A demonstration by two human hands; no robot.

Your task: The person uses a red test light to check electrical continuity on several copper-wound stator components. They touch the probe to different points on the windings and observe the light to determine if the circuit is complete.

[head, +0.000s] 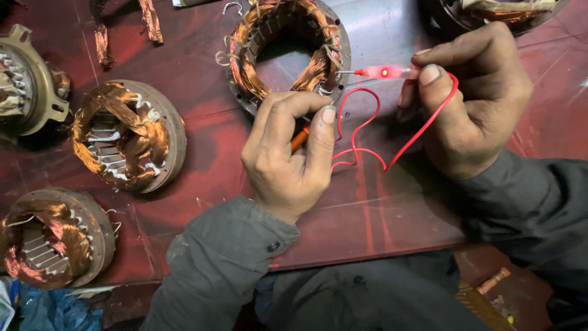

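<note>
A motor stator (283, 49) with copper windings lies on the red table (202, 122) at the top centre. My right hand (474, 101) pinches a clear tester probe (383, 72) whose lamp glows red; its metal tip touches the stator's right edge. My left hand (291, 153) is closed on an orange-tipped lead (299, 138) right below the stator's rim. A thin red wire (367, 132) loops between the two hands.
Two more wound stators lie at left (128, 135) and lower left (52, 239). A metal motor housing (24, 79) sits at the far left edge. Loose copper coil pieces (150, 21) lie at the top. Another stator (490, 12) shows at the top right.
</note>
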